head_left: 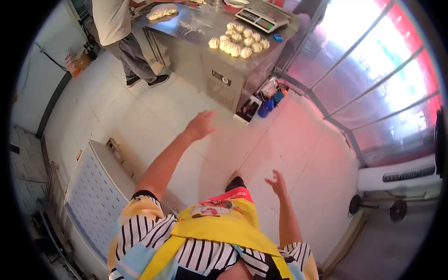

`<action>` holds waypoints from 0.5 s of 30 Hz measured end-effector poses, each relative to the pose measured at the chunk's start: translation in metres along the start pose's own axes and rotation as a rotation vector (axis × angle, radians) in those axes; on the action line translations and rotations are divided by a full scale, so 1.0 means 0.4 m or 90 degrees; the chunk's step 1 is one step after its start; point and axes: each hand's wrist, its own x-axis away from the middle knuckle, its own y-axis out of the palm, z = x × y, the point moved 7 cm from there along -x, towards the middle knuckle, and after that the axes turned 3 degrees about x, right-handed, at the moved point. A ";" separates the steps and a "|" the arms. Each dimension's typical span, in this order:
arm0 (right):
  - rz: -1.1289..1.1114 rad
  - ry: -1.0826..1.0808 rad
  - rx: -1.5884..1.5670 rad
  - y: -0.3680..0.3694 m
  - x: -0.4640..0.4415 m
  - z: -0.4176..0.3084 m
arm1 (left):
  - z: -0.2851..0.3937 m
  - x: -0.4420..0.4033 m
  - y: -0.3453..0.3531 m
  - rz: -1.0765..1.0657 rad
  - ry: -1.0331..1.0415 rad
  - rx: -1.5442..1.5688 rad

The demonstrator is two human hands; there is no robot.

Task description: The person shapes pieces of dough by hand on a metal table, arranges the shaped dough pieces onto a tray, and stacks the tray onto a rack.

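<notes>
My left hand (200, 125) is stretched forward over the tiled floor, fingers extended and thumb apart, holding nothing. Lower and to the right, my right hand (277, 183) hangs in the air with its fingers spread and touches nothing. Between my arms is the yellow apron (219, 228) I wear over a striped shirt. Ahead of my left hand stands a steel counter (186, 35), apart from it. Several pleated white buns (238, 41) sit on the counter's near right part, beside a scale (262, 19). A large lump of dough (162, 11) lies farther left.
A person (123, 39) stands at the counter's left end. Boxes and bottles (266, 105) rest on the floor by its right corner. A slotted white panel (95, 196) is at my left. Framed glass (368, 65) lines the right side, with dumbbells (378, 207) below.
</notes>
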 end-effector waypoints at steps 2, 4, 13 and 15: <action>0.005 -0.079 0.063 -0.087 -0.271 -0.177 | -0.029 -0.155 -0.089 0.017 -0.003 -0.003; 0.035 -0.193 0.036 -0.156 -0.514 -0.377 | -0.070 -0.279 -0.167 0.037 -0.009 -0.015; 0.061 -0.410 0.230 -0.170 -1.184 -0.989 | -0.424 -0.867 -0.333 0.059 0.098 -0.112; 0.058 -0.384 0.297 -0.133 -1.280 -1.022 | -0.515 -0.991 -0.311 0.018 0.072 -0.063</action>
